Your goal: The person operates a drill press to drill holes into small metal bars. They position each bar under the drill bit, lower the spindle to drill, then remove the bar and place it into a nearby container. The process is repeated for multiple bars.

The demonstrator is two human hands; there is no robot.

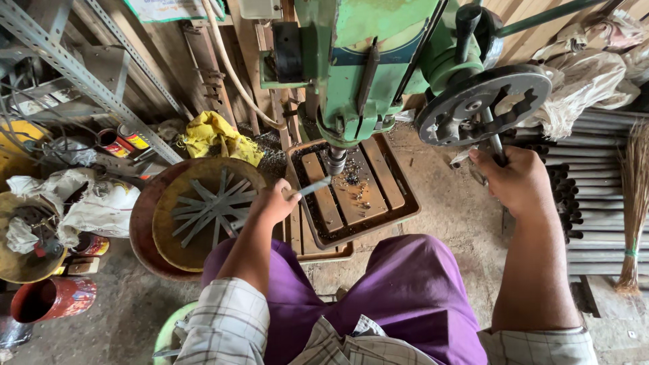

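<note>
A green drill press (365,61) stands in front of me, its chuck and bit (335,161) hanging over a slotted brown work table (392,203). My left hand (274,201) is shut on a flat grey metal strip (315,186), whose far end lies under the bit. My right hand (514,181) grips a spoke of the black feed handwheel (483,105) on the machine's right side. Metal chips lie scattered on the work table around the bit.
A round rusty pan (203,211) holding several more metal strips sits at my left. Beside it are a yellow rag (213,135), cans, a red bucket (51,297) and white sacks. Steel rods (595,196) and a broom (632,203) lie at the right. My purple-clad knees fill the foreground.
</note>
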